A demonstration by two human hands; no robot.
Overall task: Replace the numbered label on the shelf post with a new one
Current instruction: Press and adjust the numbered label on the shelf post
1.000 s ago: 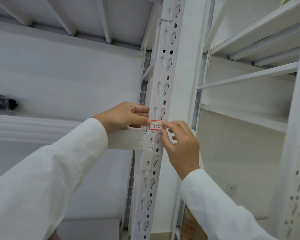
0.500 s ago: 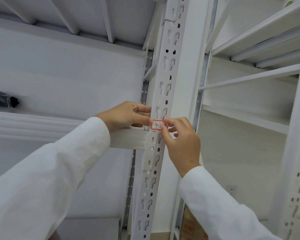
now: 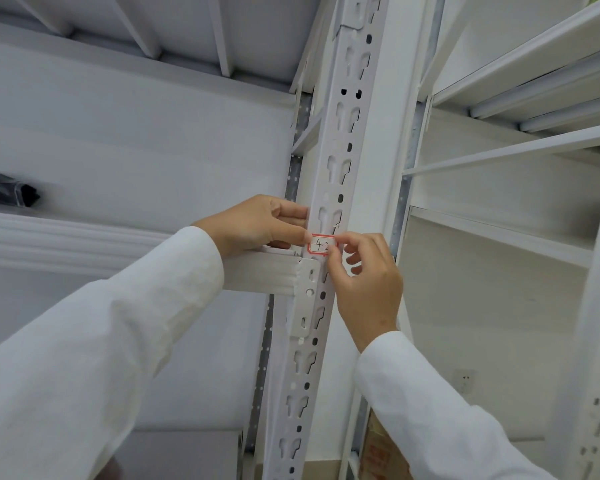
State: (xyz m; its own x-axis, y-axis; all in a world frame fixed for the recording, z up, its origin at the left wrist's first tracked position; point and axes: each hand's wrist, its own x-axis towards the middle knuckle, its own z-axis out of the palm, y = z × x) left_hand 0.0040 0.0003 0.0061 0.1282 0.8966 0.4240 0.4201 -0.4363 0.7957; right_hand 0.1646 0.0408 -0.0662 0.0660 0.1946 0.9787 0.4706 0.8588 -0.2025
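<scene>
The right hand [image 3: 364, 289] pinched the right edge of a small white paper label with a red border [image 3: 321, 244] between thumb and forefinger, its other fingers curled. The left hand [image 3: 257, 223] pressed a fingertip against the label's left edge, its remaining fingers wrapped round the post. The label, handwritten "4-2", lay flat on the front of the white perforated metal shelf post [image 3: 343, 133], just above the white ribbed horizontal beam [image 3: 260, 273] hooked into it.
</scene>
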